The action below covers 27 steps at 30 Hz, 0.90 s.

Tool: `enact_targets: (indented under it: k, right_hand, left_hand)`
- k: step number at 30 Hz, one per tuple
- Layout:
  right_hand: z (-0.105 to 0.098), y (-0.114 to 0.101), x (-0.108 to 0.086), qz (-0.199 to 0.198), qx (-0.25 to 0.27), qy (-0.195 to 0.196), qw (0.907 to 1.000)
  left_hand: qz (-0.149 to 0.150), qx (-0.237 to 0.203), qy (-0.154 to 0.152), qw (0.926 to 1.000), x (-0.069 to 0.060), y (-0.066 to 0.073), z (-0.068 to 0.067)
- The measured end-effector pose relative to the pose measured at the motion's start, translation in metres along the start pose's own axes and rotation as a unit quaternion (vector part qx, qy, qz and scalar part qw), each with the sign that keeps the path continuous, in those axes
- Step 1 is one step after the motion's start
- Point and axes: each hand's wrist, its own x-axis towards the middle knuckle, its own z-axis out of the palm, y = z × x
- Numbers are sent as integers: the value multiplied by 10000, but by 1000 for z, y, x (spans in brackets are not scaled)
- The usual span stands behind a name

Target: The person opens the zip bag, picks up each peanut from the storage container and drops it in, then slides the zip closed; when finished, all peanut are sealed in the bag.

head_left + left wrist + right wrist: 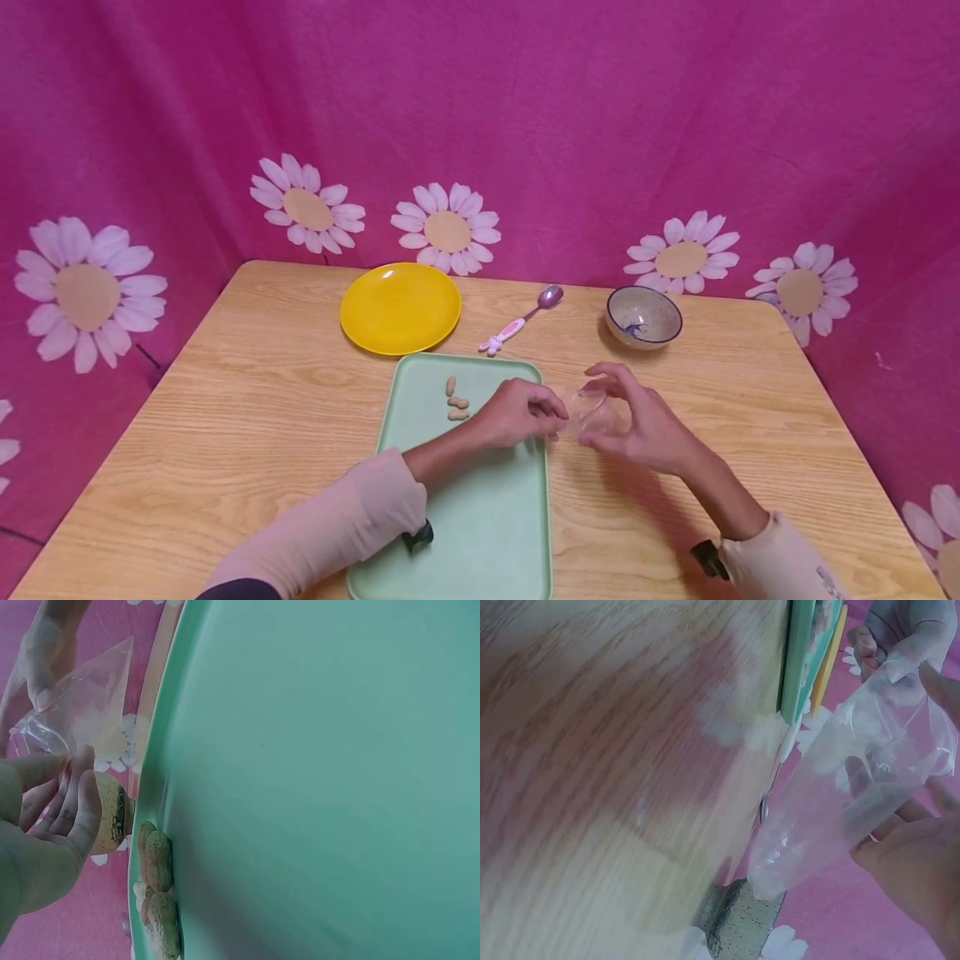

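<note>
Over the right edge of the pale green tray [487, 525], my left hand [513, 414] pinches the rim of a clear plastic bag [587, 411] between thumb and fingers. My right hand [647, 427] grips the bag from the other side, thumb and fingers curved around its mouth. In the right wrist view the bag [810, 817] hangs above the table, see-through, with nothing visible inside. Several unshelled peanuts [458, 403] lie in the upper part of the tray, just left of my left hand; they show closer in the left wrist view as peanuts [157, 862].
A yellow plate [401, 308] stands behind the tray. To its right lies a spoon [513, 328] with a pink rabbit handle. A patterned bowl [643, 317] with a dark rim stands at the back right of the wooden table [247, 417]. A pink flowered cloth [525, 125] hangs behind.
</note>
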Motion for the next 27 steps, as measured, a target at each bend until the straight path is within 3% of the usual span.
enact_targets:
  k: [6, 12, 15, 21, 27]
  right_hand:
    - [3, 4, 0, 78, -314, -284, 9991]
    - [5, 8, -2, 131, -211, -232, 9994]
    - [6, 10, -4, 248, -128, -211, 9994]
    - [9, 13, -4, 432, 37, -222, 9988]
    - [12, 15, -2, 434, 93, -230, 9988]
  left_hand:
    - [25, -94, -275, 9996, -1, 0, -5]
    - [-116, -166, -497, 9986, -6, -4, -25]
    - [-114, -108, -254, 9996, -10, -7, -38]
    - [-125, 404, 569, 9975, -20, -15, -66]
    - [-726, 809, 1105, 9879, -26, -27, -91]
